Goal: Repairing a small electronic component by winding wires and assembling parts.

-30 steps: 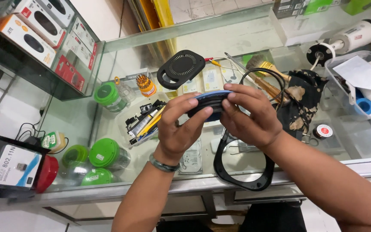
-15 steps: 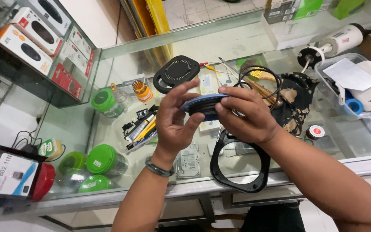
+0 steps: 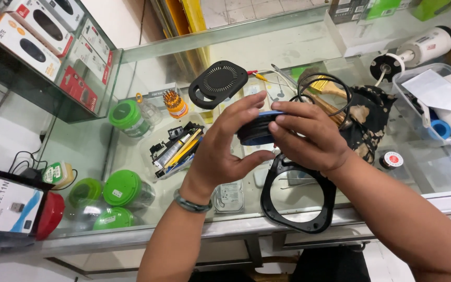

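Your left hand [image 3: 220, 151] and right hand [image 3: 309, 138] both gripping a blue-rimmed disc [image 3: 254, 130] mid-frame, black ring [image 3: 298, 196] beneath on the table [image 3: 147, 230], vented cover [image 3: 218, 83] above, green jars [image 3: 123, 188] lower left.

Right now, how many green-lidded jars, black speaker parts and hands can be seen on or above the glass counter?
Green-lidded jars: 4
Black speaker parts: 3, namely vented grille, ring frame, round black-and-blue part held in both hands
Hands: 2, left hand, right hand
Total: 9
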